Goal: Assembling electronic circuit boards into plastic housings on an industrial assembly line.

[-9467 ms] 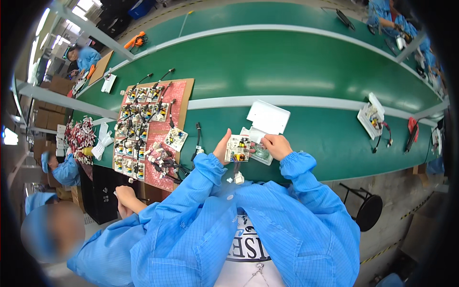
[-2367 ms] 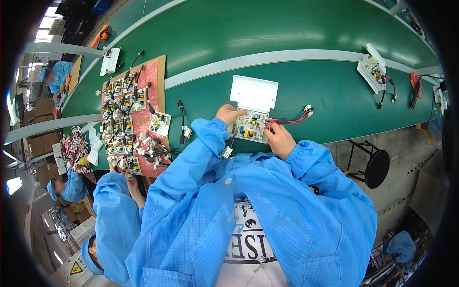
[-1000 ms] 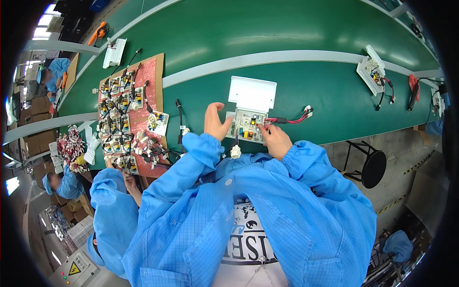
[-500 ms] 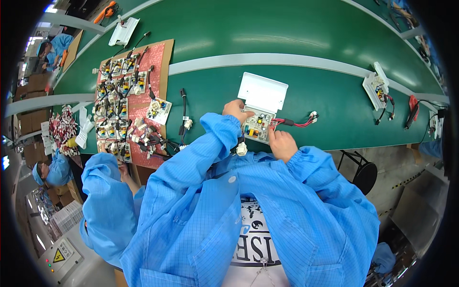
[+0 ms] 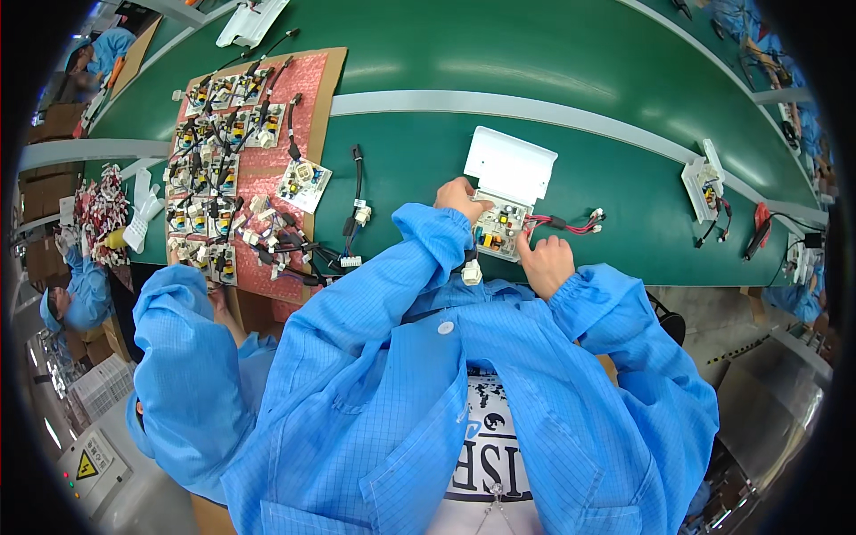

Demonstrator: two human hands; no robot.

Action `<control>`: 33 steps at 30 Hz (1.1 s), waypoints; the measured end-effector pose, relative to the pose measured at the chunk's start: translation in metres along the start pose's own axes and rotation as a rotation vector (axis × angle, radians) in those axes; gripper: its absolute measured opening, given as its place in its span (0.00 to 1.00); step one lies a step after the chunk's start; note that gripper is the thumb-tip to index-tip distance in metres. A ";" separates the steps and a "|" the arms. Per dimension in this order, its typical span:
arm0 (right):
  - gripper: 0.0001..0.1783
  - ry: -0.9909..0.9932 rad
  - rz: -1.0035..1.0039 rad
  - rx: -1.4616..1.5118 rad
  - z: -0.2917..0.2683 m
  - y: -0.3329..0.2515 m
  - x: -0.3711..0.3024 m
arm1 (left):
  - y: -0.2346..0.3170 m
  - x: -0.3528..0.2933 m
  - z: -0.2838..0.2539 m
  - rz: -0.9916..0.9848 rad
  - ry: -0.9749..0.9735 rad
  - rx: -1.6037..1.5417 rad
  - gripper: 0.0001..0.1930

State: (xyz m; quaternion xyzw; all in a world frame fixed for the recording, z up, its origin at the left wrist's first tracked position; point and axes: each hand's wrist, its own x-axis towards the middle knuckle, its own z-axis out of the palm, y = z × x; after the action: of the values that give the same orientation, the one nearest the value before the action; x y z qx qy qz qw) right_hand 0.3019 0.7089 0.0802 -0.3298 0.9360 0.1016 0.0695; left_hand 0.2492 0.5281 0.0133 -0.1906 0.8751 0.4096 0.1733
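Observation:
A white hinged housing lies opened out on the green bench in front of me, its white lid [image 5: 511, 164] folded away from me. In its near half sits a circuit board [image 5: 508, 217] with yellow, blue and black parts. My left hand [image 5: 458, 198] grips the board's upper left edge, its fingers bent and its thumb on the board. At the right edge, beside the red and black wires [image 5: 578, 228], my right hand [image 5: 547, 264] presses with thumb and forefinger. A white connector [image 5: 472, 273] on a black lead hangs at the near side, below the bench edge.
On the left, pink bubble wrap [image 5: 308, 89] over cardboard bears several circuit boards [image 5: 203, 214] and leads. A black cable [image 5: 358, 187] lies nearer me. Another open housing [image 5: 701, 189] rests at the right. A co-worker's blue sleeve [image 5: 183, 357] is close on my left.
The whole view has shifted slightly, so the bench things appear displaced. Both hands remain at the circuit board, in nearly the same grip.

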 end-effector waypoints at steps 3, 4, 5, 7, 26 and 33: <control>0.10 -0.063 0.013 -0.092 0.000 -0.009 0.009 | -0.003 0.000 0.002 0.023 0.014 0.006 0.24; 0.09 -0.083 0.016 -0.132 0.002 -0.011 0.013 | -0.003 -0.001 0.004 0.018 0.034 -0.009 0.23; 0.09 -0.083 0.016 -0.136 0.005 -0.011 0.014 | -0.003 -0.002 0.005 0.013 0.055 -0.024 0.23; 0.07 -0.128 0.040 -0.055 0.010 -0.009 0.019 | 0.000 -0.003 0.005 0.009 0.057 -0.022 0.23; 0.35 -0.147 0.006 0.430 0.017 0.017 -0.011 | 0.000 0.000 -0.001 -0.024 -0.059 -0.026 0.21; 0.32 -0.248 0.039 0.338 0.024 0.006 -0.004 | 0.002 0.003 0.000 0.036 -0.070 0.056 0.22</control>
State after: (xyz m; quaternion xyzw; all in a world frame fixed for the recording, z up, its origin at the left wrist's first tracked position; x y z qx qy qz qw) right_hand 0.3028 0.7219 0.0582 -0.2801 0.9303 -0.0155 0.2364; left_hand 0.2455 0.5290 0.0128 -0.1556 0.8828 0.3946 0.2019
